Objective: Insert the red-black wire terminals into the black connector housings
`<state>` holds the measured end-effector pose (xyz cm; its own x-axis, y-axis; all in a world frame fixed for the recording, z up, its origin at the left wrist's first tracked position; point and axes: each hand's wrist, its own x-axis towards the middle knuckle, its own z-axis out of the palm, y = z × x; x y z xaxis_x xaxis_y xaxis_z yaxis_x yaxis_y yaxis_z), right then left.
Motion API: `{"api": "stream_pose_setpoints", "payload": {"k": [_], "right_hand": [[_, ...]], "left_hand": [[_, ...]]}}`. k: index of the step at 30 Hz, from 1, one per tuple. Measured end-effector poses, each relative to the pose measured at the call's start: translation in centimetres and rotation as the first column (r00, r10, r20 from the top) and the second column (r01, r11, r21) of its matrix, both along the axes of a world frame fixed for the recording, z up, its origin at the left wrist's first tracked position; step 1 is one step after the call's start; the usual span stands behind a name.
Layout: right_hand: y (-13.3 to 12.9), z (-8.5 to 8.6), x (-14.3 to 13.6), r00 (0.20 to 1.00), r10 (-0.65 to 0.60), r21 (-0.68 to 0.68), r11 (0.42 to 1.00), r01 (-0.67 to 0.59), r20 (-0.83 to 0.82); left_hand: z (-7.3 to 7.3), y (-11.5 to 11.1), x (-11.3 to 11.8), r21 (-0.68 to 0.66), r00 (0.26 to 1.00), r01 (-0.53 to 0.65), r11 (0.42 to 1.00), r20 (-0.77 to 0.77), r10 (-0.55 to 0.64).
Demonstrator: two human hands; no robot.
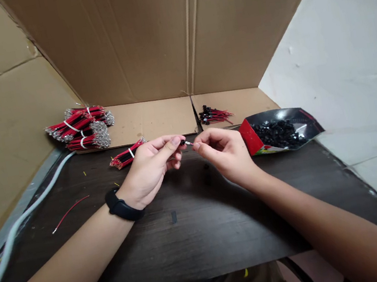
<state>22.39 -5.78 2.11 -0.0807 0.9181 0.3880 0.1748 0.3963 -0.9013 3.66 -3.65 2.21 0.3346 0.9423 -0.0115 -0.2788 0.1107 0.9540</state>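
My left hand (158,163), with a black band on its wrist, pinches a small black connector housing (183,142) between thumb and forefinger. Facing it from the right, my right hand (225,151) grips a thin red wire (192,144) close to its silvery metal terminal (188,143). The terminal points at the housing; whether it touches or sits inside I cannot tell. Partly behind my left hand lies a banded bundle of red and black wires (125,157). To the right of my right hand, an open red and black box (251,137) holds many small black housings (277,134).
Banded wire bundles with silvery ends (80,129) are stacked at the back left. Wires with black housings (213,114) lie on cardboard at the back. A loose red wire (70,213) rests on the dark table (192,247). Cardboard walls (141,37) rise behind; a pale cable (23,221) runs along the left.
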Motion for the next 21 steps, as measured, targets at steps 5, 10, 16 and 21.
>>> {"api": "stream_pose_setpoints", "payload": {"k": [5, 10, 16, 21], "right_hand": [[-0.07, 0.04, -0.06, 1.000, 0.008, 0.003, 1.000, -0.008, 0.005], [-0.17, -0.08, -0.09, 1.000, 0.000, 0.012, 1.000, -0.001, 0.031], [-0.23, 0.00, -0.22, 0.999, -0.003, 0.016, 1.000, 0.003, 0.033], [-0.29, 0.04, -0.22, 0.999, -0.017, 0.019, 1.000, 0.016, 0.035]], "left_hand": [[0.00, -0.13, 0.00, 0.024, 0.999, -0.026, 0.999, -0.026, 0.027], [-0.05, 0.01, 0.05, 0.031, 0.998, -0.048, 0.998, -0.031, 0.049], [-0.13, -0.12, 0.11, 0.033, 0.999, -0.036, 0.999, -0.022, 0.036], [-0.07, -0.17, 0.17, 0.023, 1.000, -0.016, 1.000, -0.012, 0.016]]}}
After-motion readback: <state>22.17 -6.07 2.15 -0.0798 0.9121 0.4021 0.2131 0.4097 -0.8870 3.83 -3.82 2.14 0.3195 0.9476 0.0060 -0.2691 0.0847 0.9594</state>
